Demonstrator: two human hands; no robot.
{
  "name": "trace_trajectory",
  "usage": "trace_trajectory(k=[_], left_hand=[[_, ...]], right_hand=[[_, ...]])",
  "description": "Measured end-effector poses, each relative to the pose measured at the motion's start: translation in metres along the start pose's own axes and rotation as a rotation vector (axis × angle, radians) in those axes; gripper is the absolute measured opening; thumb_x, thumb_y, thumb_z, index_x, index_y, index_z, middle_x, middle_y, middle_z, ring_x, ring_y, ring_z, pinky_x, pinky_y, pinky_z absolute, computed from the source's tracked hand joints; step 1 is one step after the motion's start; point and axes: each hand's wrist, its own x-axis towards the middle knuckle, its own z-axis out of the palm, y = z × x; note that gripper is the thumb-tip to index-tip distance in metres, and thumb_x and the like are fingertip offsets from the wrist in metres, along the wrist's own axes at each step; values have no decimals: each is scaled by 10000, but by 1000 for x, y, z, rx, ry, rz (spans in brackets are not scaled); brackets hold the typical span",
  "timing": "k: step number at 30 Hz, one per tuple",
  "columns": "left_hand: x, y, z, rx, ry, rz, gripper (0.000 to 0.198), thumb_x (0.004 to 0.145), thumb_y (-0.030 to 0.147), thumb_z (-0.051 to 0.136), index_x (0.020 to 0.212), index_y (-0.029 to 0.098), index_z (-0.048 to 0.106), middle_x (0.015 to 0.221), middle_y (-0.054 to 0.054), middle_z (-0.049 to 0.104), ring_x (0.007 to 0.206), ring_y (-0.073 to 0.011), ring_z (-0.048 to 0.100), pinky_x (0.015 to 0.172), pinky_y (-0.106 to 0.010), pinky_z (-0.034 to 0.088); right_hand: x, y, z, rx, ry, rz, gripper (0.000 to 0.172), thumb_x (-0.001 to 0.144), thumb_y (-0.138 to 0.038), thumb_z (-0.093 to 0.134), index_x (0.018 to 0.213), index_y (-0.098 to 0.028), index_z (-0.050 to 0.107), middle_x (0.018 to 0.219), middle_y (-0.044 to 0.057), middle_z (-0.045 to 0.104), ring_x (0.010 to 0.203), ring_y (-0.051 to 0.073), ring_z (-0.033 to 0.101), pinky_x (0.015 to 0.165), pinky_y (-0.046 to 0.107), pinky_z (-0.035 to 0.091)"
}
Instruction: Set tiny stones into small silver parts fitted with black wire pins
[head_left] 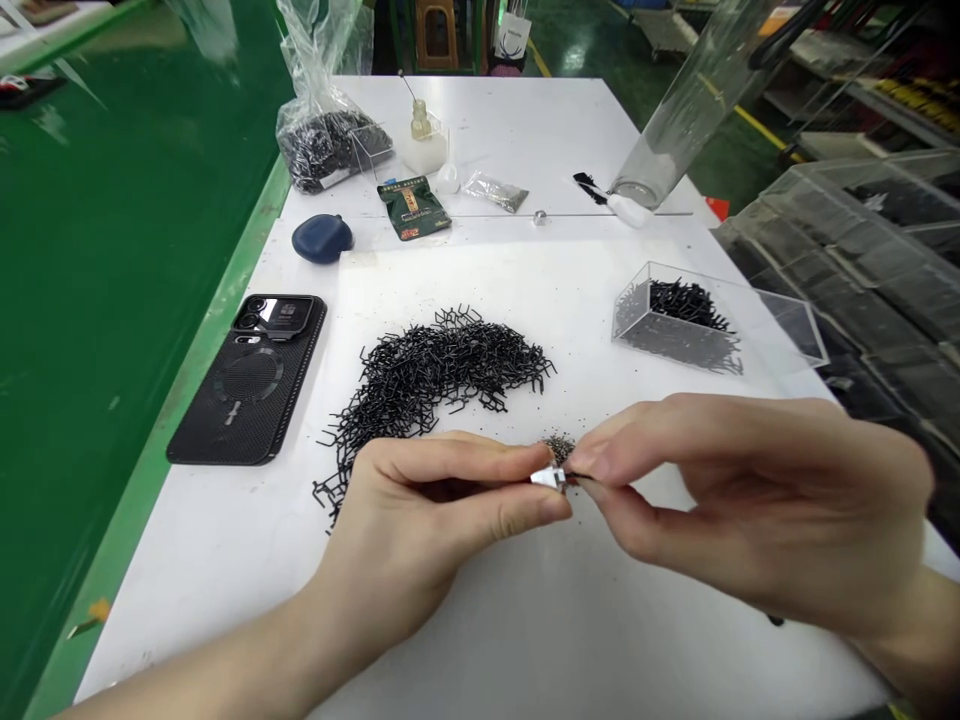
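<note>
Between the thumb and forefinger of my left hand (442, 510) is a small silvery metal block (550, 478). My right hand (720, 500) pinches a thin black bent piece (579, 476) against the right side of that block; most of it is hidden by the fingertips. Just behind the fingertips lies a small heap of tiny dark grains (559, 445). A curved pile of black bent wire pieces (442, 370) spreads over the white sheet beyond my left hand.
Left of the pile lies a black phone (244, 385), with a blue case (322, 238) behind it. A clear box of black pieces (675, 320) stands right. Farther back are a filled plastic bag (330, 145), a green packet (414, 208) and a tall clear cylinder (675, 120).
</note>
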Motion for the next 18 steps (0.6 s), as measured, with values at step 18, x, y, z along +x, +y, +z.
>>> trace_trajectory(k=[18], left_hand=[[1, -2, -2, 45, 20, 33, 286, 691, 254, 1220, 811, 381, 993, 913, 8, 972, 855, -154, 923, 806, -114, 699]], right_hand=[[1, 3, 2, 108, -42, -5, 384, 926, 40, 777, 1036, -322, 847, 906, -50, 927, 723, 189, 902, 671, 279, 754]])
